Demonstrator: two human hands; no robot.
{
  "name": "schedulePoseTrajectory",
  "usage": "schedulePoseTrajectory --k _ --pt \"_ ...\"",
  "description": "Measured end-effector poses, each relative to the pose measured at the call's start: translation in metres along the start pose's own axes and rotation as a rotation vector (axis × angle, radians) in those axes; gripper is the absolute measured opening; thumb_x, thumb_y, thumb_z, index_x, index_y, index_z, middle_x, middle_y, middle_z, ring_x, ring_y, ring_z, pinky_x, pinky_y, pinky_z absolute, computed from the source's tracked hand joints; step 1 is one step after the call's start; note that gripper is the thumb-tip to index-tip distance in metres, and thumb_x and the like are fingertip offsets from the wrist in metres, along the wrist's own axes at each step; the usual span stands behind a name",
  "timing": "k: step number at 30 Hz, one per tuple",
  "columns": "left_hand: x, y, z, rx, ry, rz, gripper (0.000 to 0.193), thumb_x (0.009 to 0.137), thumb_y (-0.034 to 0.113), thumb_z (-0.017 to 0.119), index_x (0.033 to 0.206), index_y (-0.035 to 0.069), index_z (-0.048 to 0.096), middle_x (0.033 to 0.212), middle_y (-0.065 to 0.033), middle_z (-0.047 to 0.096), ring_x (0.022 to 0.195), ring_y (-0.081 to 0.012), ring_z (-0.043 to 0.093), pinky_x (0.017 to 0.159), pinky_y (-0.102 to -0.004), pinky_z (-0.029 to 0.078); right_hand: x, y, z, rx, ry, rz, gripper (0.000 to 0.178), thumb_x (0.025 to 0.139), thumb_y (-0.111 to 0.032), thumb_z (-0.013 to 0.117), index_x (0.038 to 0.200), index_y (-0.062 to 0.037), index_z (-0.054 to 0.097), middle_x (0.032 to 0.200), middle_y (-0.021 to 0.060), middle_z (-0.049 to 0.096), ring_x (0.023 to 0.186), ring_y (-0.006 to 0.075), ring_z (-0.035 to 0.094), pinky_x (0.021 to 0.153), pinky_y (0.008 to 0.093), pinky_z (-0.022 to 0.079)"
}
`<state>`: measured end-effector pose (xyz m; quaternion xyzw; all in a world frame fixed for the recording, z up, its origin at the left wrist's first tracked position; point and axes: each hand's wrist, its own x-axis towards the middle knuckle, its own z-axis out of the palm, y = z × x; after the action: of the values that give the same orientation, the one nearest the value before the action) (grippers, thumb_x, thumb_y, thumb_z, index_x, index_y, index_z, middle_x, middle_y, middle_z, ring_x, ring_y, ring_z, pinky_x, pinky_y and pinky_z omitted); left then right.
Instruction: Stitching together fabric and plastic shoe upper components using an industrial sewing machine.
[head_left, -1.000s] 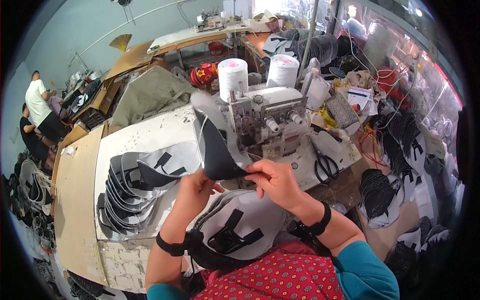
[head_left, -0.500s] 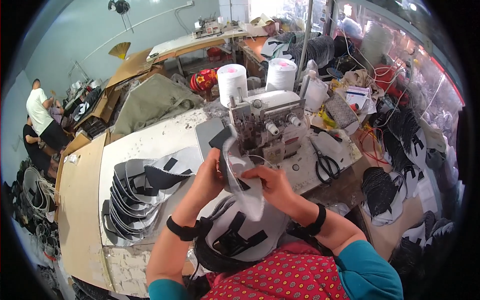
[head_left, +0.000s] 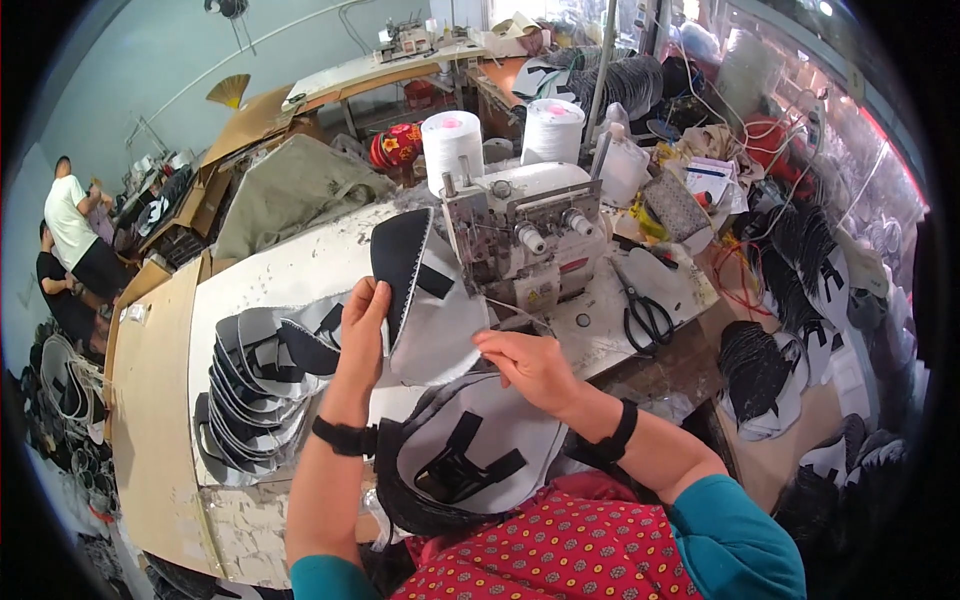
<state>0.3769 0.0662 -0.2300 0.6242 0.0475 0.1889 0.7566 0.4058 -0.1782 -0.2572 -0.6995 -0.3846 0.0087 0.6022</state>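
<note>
In front of the sewing machine (head_left: 535, 245) I hold up a curved grey-and-black fabric piece (head_left: 435, 335), with a black panel, a black strip and a stitched edge. My left hand (head_left: 365, 315) grips its left edge between thumb and fingers. At its lower right edge, my right hand (head_left: 530, 365) is pinched on the rim. A pale thread (head_left: 520, 312) runs between the machine and the area by the piece. A heap of similar pieces (head_left: 490, 425) rests on my lap, against the red patterned apron (head_left: 570, 550).
Overlapping finished-looking pieces (head_left: 255, 400) lie on the white table at left. Black scissors (head_left: 645, 315) lie right of the machine, and two white thread cones (head_left: 452, 150) stand behind it. More stacked pieces (head_left: 750, 375) sit at right. Two people (head_left: 75, 230) are at far left.
The fabric piece has been turned from nearly edge-on to broad side facing me and moved left. My left hand moved left and my right hand shifted slightly down and left.
</note>
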Motion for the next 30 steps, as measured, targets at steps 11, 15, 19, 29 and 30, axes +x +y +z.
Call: schedulePoseTrajectory --k 11,15,19,29,30 --pt "-0.033 0.028 -0.025 0.170 0.112 -0.468 0.020 0.092 0.026 0.065 0.083 0.007 0.064 0.069 -0.0041 0.063 0.046 -0.0104 0.050 0.040 -0.0255 0.035 0.020 0.004 0.000 -0.303 0.123 -0.204 0.025 0.084 -0.004 0.068 0.107 -0.0024 0.061 0.102 0.0105 0.069 0.070 0.0255 0.065 0.063 0.0321 0.053" --pt "-0.063 0.045 0.001 0.213 -0.081 -0.718 0.045 0.099 0.039 0.048 0.104 -0.003 0.063 0.073 -0.0140 0.067 0.053 -0.0196 0.059 0.050 -0.0300 0.044 0.018 0.006 0.000 -0.245 0.126 -0.013 0.025 0.083 -0.004 0.068 0.107 -0.0039 0.061 0.104 0.0118 0.067 0.080 0.0284 0.066 0.068 0.0339 0.052" --pt "-0.085 0.032 0.033 0.381 -0.343 -0.146 0.038 0.098 0.034 0.056 0.121 0.004 0.059 0.102 -0.0107 0.070 0.084 -0.0205 0.065 0.076 -0.0330 0.051 0.002 0.004 0.002 -0.083 0.225 0.233 0.021 0.081 -0.001 0.068 0.101 -0.0050 0.061 0.096 0.0130 0.065 0.076 0.0293 0.064 0.066 0.0353 0.051" --pt "0.049 -0.049 -0.074 -0.069 0.215 -0.379 0.035 0.092 0.043 0.057 0.090 0.008 0.064 0.065 -0.0039 0.052 0.061 -0.0231 0.050 0.064 -0.0372 0.046 -0.018 -0.002 0.026 -0.711 -0.331 -0.352 0.035 0.077 -0.037 0.063 0.097 -0.0086 0.062 0.102 0.0101 0.057 0.098 0.0309 0.053 0.080 0.0448 0.043" --pt "0.047 -0.061 -0.087 -0.053 0.248 -0.480 0.033 0.093 0.042 0.056 0.085 0.010 0.060 0.065 -0.0008 0.045 0.060 -0.0192 0.045 0.061 -0.0365 0.044 -0.021 -0.003 0.026 -0.694 -0.343 -0.358 0.035 0.077 -0.036 0.063 0.099 -0.0090 0.061 0.103 0.0098 0.058 0.097 0.0302 0.053 0.080 0.0449 0.043"
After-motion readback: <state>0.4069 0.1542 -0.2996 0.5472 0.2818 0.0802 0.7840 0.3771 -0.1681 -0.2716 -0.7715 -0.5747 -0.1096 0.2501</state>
